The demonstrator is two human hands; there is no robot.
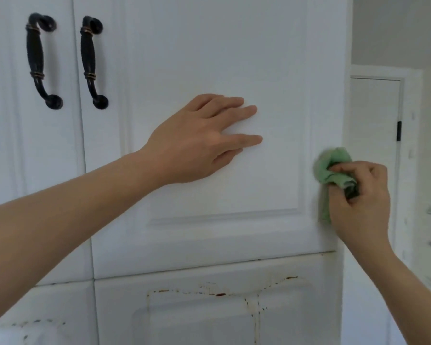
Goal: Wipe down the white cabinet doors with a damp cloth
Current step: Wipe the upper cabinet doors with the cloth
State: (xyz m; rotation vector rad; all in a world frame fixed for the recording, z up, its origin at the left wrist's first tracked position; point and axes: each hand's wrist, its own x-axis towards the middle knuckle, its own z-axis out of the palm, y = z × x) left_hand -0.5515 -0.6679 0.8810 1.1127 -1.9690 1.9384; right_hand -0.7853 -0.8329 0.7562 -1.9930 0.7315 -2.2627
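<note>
A white panelled cabinet door (209,58) fills most of the view. My left hand (199,140) lies flat on its inset panel, fingers spread and pointing right, holding nothing. My right hand (361,202) is closed around a bunched green cloth (331,168), which is pressed against the door's right frame near its edge. Part of the cloth hangs down below my fingers. The cloth looks slightly blurred.
Two black handles (39,61) (92,61) sit at the upper left, one on each neighbouring door. Below are lower doors (197,317) with brown rust-like stains. To the right, past the cabinet's edge, stands a white room door (373,150) with a dark hinge.
</note>
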